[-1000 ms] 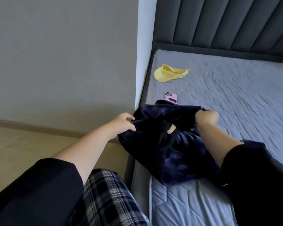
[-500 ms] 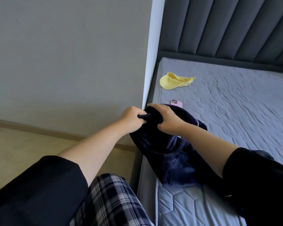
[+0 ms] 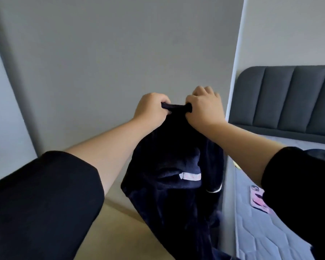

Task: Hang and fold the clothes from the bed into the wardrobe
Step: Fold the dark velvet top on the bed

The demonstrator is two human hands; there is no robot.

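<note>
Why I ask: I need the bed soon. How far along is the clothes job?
Done: nothing visibly hung or folded; no wardrobe is in view. In hand: the left hand and right hand grip the top edge of a dark blue garment, held up beside the bed. Left: hanging or folding that garment away. A phone lies on the bed.

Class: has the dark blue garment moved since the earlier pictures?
Yes. The dark blue garment was lifted up off the mattress and now hangs beside its left edge.
</note>
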